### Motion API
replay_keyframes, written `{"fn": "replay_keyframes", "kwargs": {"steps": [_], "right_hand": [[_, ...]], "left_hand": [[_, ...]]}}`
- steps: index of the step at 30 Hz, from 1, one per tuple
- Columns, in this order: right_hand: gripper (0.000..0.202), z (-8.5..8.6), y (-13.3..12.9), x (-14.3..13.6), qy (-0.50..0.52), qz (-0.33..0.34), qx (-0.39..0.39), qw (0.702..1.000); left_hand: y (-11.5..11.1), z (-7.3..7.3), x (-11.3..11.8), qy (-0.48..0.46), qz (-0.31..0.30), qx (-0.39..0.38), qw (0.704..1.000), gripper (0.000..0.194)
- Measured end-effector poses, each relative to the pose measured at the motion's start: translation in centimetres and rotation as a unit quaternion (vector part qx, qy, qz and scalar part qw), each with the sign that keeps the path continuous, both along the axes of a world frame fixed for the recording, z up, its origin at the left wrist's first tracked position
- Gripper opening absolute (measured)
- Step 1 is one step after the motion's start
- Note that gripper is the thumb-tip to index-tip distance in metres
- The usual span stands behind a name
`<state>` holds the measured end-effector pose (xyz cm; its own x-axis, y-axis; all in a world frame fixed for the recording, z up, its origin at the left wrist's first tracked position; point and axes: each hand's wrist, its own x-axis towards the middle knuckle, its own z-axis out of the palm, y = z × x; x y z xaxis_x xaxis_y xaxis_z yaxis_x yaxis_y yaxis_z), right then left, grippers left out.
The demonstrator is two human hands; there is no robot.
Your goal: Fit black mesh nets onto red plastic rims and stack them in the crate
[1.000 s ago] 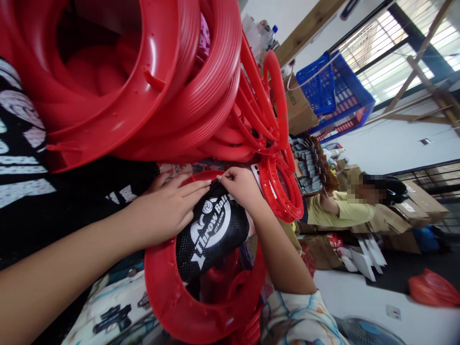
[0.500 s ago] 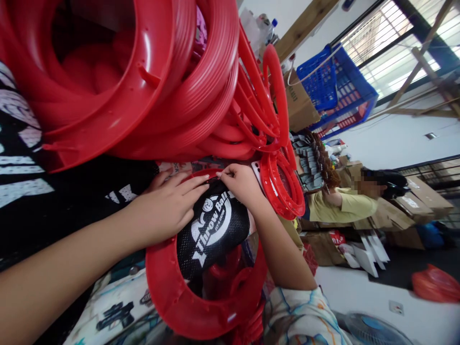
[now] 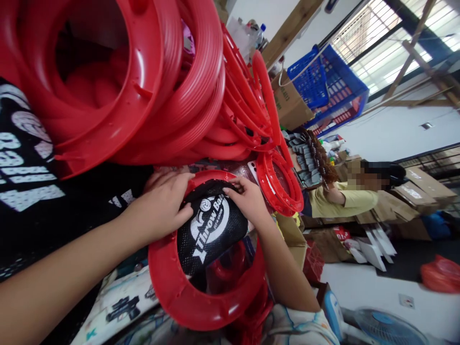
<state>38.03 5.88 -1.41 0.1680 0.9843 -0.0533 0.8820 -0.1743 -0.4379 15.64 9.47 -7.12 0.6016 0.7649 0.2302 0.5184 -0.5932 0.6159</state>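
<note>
A red plastic ring (image 3: 212, 311) lies tilted in front of me, with black mesh fabric (image 3: 206, 230) across its upper part. White "Throw Ball" lettering is printed on the mesh. My left hand (image 3: 161, 203) is closed round the ring's upper left side, its thumb against the mesh and its far fingers partly hidden. At the upper right of the ring, my right hand (image 3: 246, 199) pinches the mesh's top edge, thumb in front and fingers behind. Between both hands the red rim shows above the fabric's edge.
Large red rings (image 3: 143, 115) are heaped at upper left, beside more printed black mesh (image 3: 21, 158). Smaller red rings (image 3: 280, 184) lie right of my hands. Farther right are a person in a yellow top (image 3: 345, 201), blue crates (image 3: 334, 86), cardboard boxes (image 3: 417, 196) and a fan (image 3: 388, 326).
My left hand has drawn back leftward from the mesh's top edge. The right hand has shifted slightly along the edge, and more of the red rim now shows between the hands.
</note>
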Motion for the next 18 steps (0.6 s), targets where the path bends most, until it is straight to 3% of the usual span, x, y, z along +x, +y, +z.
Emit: {"fn": "replay_keyframes", "kwargs": {"steps": [4,9,14,18], "right_hand": [[0.023,-0.6,-1.8,0.1,0.041,-0.012,0.014,0.999],[0.02,0.4,-2.1,-0.9,0.098,0.001,0.039,0.994],[0.018,1.5,-1.6,-3.3,0.164,0.058,0.047,0.984],[0.014,1.6,-0.7,-6.4,0.165,0.132,0.039,0.977]], "left_hand": [[-0.3,0.5,0.0,-0.034,0.004,-0.001,0.999,0.049],[-2.3,2.8,-0.7,-0.037,0.041,-0.039,0.998,0.053],[-4.7,4.9,-3.8,0.018,0.07,-0.075,0.995,0.067],[-6.4,4.7,-7.4,0.023,0.095,-0.079,0.992,0.077]]}}
